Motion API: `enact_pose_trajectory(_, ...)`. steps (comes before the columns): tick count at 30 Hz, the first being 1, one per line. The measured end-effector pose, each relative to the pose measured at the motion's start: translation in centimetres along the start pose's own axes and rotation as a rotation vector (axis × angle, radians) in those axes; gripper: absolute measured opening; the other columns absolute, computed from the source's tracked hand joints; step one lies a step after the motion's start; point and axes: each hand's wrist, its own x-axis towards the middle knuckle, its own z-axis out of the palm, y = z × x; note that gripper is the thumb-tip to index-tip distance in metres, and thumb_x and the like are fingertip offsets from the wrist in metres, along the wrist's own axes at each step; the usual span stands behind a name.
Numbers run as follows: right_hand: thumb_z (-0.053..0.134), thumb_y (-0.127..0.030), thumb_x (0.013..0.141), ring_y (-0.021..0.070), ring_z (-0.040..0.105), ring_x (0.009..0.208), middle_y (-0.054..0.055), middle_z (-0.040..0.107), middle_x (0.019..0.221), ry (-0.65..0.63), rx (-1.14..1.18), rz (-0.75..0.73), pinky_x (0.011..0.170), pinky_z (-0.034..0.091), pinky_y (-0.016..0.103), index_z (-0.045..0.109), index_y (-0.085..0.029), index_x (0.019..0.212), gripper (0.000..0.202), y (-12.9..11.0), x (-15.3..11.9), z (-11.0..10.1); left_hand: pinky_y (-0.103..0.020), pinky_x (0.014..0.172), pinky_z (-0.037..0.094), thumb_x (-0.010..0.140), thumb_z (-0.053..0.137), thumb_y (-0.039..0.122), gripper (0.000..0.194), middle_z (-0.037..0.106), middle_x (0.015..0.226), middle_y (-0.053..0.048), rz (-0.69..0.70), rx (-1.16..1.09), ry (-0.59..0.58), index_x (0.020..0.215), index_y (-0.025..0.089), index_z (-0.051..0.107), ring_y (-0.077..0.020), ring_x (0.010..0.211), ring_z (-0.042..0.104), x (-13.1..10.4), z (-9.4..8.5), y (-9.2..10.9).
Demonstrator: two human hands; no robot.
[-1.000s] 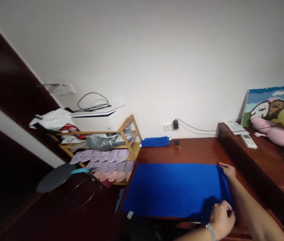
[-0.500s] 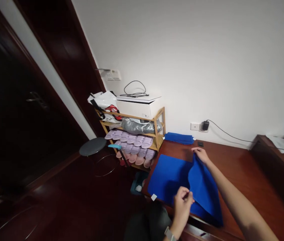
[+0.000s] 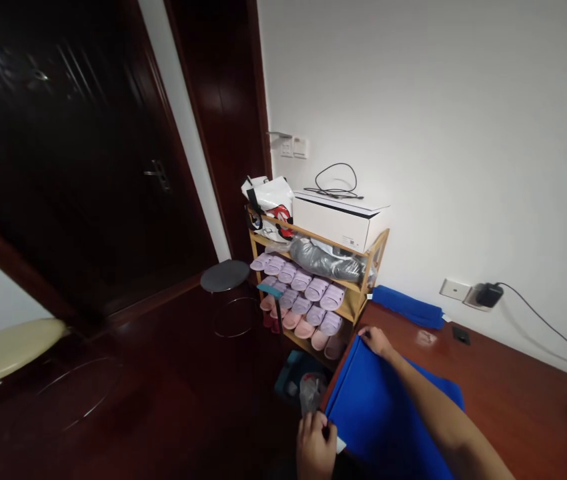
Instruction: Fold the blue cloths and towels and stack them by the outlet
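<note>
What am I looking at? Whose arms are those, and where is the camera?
Those bare arms belong to a person, not a machine. Every picture comes from one camera worn on that person's head, looking forward and down. On the reddish-brown desk lies a big blue cloth. The left hand holds the near end of one edge, beside a white tag; the right hand holds the far end. Toward the desk's back lies a second, narrow blue bundle.

The plain blue cloth [image 3: 368,403] lies doubled over on the bench [image 3: 523,407], its edge along the left end, 1 white tag [image 3: 341,445] at the near corner.
</note>
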Motion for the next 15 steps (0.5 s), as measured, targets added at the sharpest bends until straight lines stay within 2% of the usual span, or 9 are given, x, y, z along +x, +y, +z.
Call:
enact_pose_trajectory(3, 0.059, -0.020, 0.089, 0.0277, 0.067, 0.119, 0.010, 0.077, 0.120, -0.034, -0.034, -0.042, 0.112, 0.045, 0.040, 0.078, -0.021, 0.106, 0.025, 0.7, 0.4, -0.1, -0.041, 0.079, 0.054, 0.094, 0.051, 0.026, 0.020, 0.068, 0.087, -0.007, 0.058, -0.044, 0.086, 0.079, 0.028, 0.064, -0.0268, 0.080, 0.067, -0.9, 0.9, -0.4)
enact_pose_trajectory(7, 0.062, -0.021, 0.088, 0.0271, 0.068, 0.110, 0.010, 0.076, 0.115, -0.071, -0.036, -0.076, 0.106, 0.047, 0.037, 0.077, -0.020, 0.111, 0.027, 0.9, 0.7, -0.4, -0.043, 0.084, 0.057, 0.098, 0.050, 0.032, 0.021, 0.071, 0.101, -0.010, 0.077, -0.080, 0.114, 0.099, 0.027, 0.071, -0.0289, 0.089, 0.070, -1.0, 1.0, -0.6)
enact_pose_trajectory(12, 0.064, -0.027, 0.088, 0.0276, 0.067, 0.101, 0.006, 0.073, 0.099, -0.075, -0.010, -0.142, 0.100, 0.049, 0.037, 0.073, -0.022, 0.089, 0.011, 0.6, 0.8, -0.9, -0.039, 0.078, 0.057, 0.099, 0.051, 0.032, 0.024, 0.070, 0.088, -0.007, 0.119, -0.063, 0.094, 0.083, 0.028, 0.067, -0.0259, 0.078, 0.069, -0.9, 1.5, -1.2)
enact_pose_trajectory(15, 0.063, -0.033, 0.089, 0.0280, 0.066, 0.100, 0.005, 0.072, 0.094, -0.064, 0.022, -0.200, 0.099, 0.049, 0.039, 0.067, -0.025, 0.081, 0.012, 0.4, 0.4, -0.9, -0.034, 0.076, 0.056, 0.097, 0.049, 0.025, 0.025, 0.068, 0.081, -0.005, 0.105, -0.036, 0.023, 0.079, 0.027, 0.066, -0.0239, 0.077, 0.070, -1.1, 2.3, -1.9)
